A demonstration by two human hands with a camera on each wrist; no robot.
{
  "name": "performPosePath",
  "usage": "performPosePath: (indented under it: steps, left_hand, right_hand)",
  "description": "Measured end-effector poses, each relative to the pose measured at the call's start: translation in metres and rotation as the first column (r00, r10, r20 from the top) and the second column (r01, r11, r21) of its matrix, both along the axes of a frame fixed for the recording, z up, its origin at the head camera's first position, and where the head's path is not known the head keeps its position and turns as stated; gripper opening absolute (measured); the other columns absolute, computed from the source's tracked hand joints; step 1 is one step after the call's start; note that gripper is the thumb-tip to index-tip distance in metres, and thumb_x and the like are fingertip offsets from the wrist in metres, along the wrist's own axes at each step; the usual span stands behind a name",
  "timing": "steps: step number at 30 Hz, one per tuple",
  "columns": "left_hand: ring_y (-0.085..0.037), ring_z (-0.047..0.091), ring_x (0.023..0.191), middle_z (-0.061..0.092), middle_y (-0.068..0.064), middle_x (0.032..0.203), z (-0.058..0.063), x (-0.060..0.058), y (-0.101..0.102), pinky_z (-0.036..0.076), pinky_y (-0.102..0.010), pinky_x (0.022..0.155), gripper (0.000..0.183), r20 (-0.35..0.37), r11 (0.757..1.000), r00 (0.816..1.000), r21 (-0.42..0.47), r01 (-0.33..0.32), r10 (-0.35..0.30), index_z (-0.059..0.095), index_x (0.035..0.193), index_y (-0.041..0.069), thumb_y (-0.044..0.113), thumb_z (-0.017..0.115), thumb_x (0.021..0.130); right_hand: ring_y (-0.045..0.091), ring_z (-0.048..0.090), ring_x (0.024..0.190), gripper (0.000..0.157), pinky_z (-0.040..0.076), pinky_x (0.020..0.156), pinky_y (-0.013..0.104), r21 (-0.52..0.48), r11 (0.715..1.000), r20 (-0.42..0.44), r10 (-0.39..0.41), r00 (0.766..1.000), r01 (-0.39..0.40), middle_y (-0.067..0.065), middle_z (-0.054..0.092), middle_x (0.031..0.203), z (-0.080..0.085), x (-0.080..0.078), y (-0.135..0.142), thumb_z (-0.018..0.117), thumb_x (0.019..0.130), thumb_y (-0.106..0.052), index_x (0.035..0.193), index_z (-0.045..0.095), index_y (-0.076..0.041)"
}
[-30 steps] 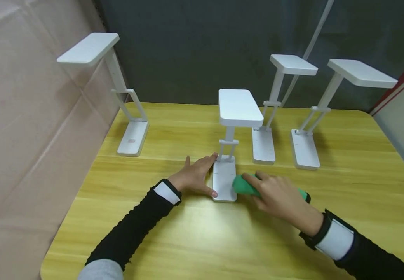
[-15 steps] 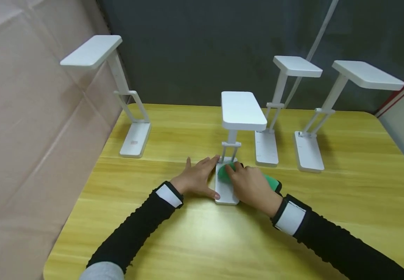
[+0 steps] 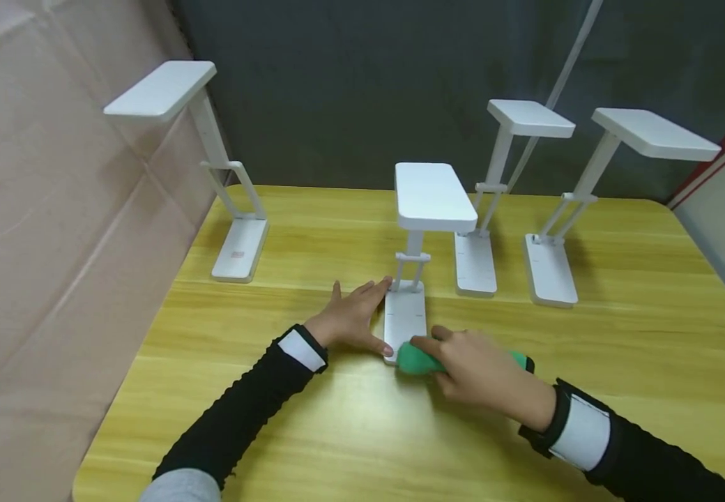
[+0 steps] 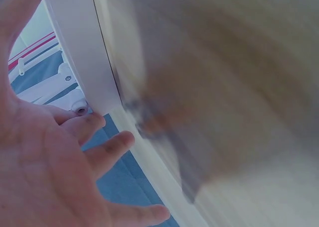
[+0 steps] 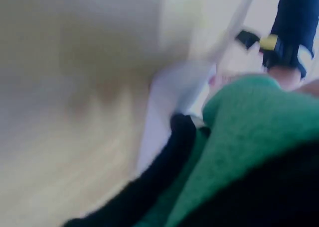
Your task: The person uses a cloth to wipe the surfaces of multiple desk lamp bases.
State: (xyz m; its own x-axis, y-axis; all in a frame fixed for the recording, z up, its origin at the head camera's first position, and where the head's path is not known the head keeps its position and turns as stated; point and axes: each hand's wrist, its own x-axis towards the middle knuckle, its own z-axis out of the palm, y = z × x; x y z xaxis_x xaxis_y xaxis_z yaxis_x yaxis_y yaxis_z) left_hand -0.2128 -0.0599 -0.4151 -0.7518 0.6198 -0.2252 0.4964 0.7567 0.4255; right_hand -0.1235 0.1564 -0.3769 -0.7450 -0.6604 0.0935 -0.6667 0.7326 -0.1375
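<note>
White lamp: Standing upright near the middle of the counter, between both hands.
Lamp base: Flat on the counter, near end toward 6 o'clock.
Left hand: At 9 o'clock of the base. Fingers apart and extended, thumb touching the near corner at 7 o'clock, one fingertip touching the far end at 11 o'clock. Not curled round anything.
Right hand: At 4 o'clock of the base. Fingers clamped on the green cloth.
Cloth position: Over the near end of the base, at 5 o'clock. Pressure impossible to tell.
Cloth change: Beside the right edge at 3 o'clock one second ago; on the far half toward 12 o'clock half a second ago; now drawn down to 5 o'clock.
Left hand change: None apparent. Still braced along the same edge.
Meaning for the work: Probably a wiping stroke along the base, now close to its near end. Bracing likely intended against sliding.
Base coverage: Far and middle parts exposed again. Fully wiped or not, cannot tell.
Other lamps: Upright at 10 o'clock, 2 o'clock and between 2 and 3 o'clock. Untouched.
</note>
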Motion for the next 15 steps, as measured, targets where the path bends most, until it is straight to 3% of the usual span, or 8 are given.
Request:
performPosePath:
  steps: [3,5,8,11,15]
  left_hand:
    - [-0.024,0.016,0.143,0.017,-0.003,0.158,-0.002,-0.001,-0.001,-0.004,-0.068,0.104,0.124,0.003,1.0,1.0,0.014,-0.002,0.002,0.006,0.155,0.012,0.055,0.082,0.066]
    - [-0.025,0.017,0.143,0.017,-0.002,0.157,-0.005,0.0,-0.002,-0.005,-0.068,0.104,0.124,0.006,1.0,1.0,0.023,-0.005,0.005,0.007,0.155,0.013,0.055,0.082,0.065]
    - [-0.025,0.017,0.143,0.015,-0.001,0.158,-0.01,0.0,-0.004,-0.005,-0.069,0.103,0.124,0.017,0.999,1.0,0.041,-0.002,0.001,0.008,0.155,0.014,0.056,0.082,0.065]
    - [-0.025,0.016,0.143,0.015,-0.001,0.158,-0.013,0.0,-0.003,-0.005,-0.069,0.103,0.123,0.027,0.999,1.0,0.054,0.004,-0.005,0.007,0.155,0.015,0.056,0.081,0.066]
    - [-0.024,0.015,0.144,0.015,-0.003,0.158,-0.011,-0.002,-0.002,-0.005,-0.068,0.104,0.123,0.029,0.999,1.0,0.049,-0.005,0.003,0.005,0.155,0.014,0.055,0.081,0.067]
  right_hand:
    - [0.009,0.043,0.045,0.043,0.034,0.036,0.023,0.029,0.998,-0.137,-0.053,0.989,0.057,0.012,0.065,0.09,0.001,-0.02,-0.011,0.069,0.072,-0.01,0.115,0.068,-0.007]
    - [0.012,0.045,0.043,0.041,0.034,0.034,0.025,0.096,0.991,-0.252,-0.068,0.965,0.095,0.014,0.065,0.089,-0.004,-0.034,-0.022,0.068,0.073,-0.013,0.114,0.067,-0.007]
    - [0.017,0.051,0.045,0.039,0.04,0.035,0.029,0.186,0.972,-0.349,-0.07,0.935,0.142,0.017,0.065,0.087,-0.015,-0.048,-0.036,0.066,0.077,-0.017,0.113,0.066,-0.003]
    - [0.021,0.057,0.05,0.039,0.047,0.04,0.032,0.222,0.958,-0.378,-0.086,0.922,0.181,0.017,0.064,0.085,-0.025,-0.052,-0.042,0.066,0.079,-0.02,0.111,0.065,0.001]
    - [0.019,0.055,0.048,0.042,0.047,0.04,0.031,0.232,0.957,-0.357,-0.08,0.93,0.172,0.016,0.064,0.086,-0.026,-0.049,-0.041,0.068,0.078,-0.021,0.113,0.066,0.001]
